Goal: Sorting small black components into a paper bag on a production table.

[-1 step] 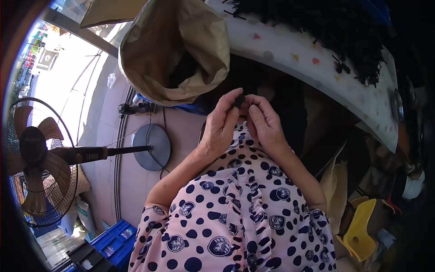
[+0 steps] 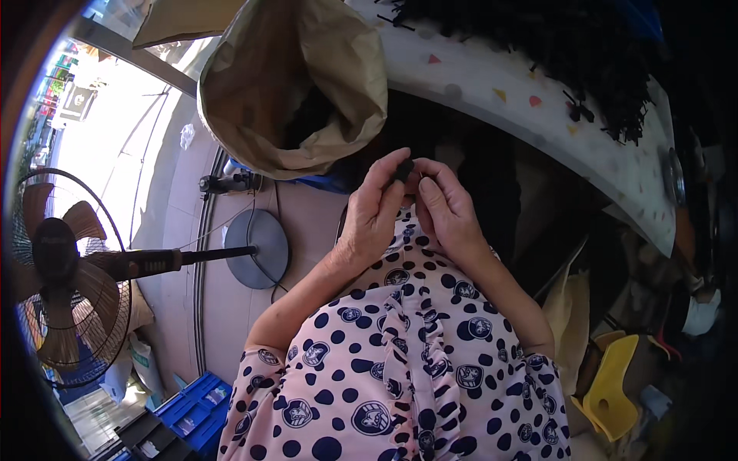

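Observation:
In front of my chest, my left hand pinches a small black piece between thumb and fingers. My right hand is closed beside it, thumb against the bent forefinger. Whatever those right fingertips grip is too small to make out. Just beyond my left hand stands a large open brown paper bag with dark contents low inside. A heap of thin black pieces covers much of the table at the far right.
A pedestal fan stands at the left, its round base on the floor with a cable across it. Blue plastic bins sit at the lower left. To the right are a yellow plastic object and a brown paper sheet.

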A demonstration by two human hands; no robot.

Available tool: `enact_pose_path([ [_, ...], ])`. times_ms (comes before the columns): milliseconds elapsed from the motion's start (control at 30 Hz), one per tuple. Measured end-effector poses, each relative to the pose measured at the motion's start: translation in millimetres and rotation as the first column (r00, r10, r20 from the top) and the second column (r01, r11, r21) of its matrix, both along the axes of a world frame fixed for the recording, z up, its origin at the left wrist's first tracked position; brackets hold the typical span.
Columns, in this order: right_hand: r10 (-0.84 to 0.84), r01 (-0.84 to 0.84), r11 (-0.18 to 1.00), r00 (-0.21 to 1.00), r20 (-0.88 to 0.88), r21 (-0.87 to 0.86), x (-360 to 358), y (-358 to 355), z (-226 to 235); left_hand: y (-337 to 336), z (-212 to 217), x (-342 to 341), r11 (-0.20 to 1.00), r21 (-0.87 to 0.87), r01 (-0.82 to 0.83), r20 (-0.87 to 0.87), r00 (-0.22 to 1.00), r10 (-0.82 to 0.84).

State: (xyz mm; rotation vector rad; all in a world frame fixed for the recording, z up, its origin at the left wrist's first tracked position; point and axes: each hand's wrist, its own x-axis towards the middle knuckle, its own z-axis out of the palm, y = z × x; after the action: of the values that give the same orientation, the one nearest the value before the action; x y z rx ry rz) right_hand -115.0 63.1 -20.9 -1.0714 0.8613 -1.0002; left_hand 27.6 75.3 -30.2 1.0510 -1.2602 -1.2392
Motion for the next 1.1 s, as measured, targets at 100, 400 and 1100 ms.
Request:
enact_pose_path([
  [100, 0.048, -0.053, 0.991, 0.998, 0.042, 0.125, -1.7, 2.2, -1.1, 3.3, -2.6, -6.4, 0.997, -0.06, -0.053, 0.052, 0.997, 0.056],
  [400, 0.128, -0.137, 0.985, 0.988, 0.085, 0.109, -6.0, 5.9, -8.5, 4.7, -5.0, -4.0, 0.997, -0.034, -0.066, 0.105, 0.992, 0.07],
  [1100, 0.188, -0.244, 0.929, 0.959, 0.212, 0.278, -8.4, 2.0, -3.0, 5.2, -7.5, -6.8, 0.989, -0.118, -0.089, 0.317, 0.941, 0.123],
])
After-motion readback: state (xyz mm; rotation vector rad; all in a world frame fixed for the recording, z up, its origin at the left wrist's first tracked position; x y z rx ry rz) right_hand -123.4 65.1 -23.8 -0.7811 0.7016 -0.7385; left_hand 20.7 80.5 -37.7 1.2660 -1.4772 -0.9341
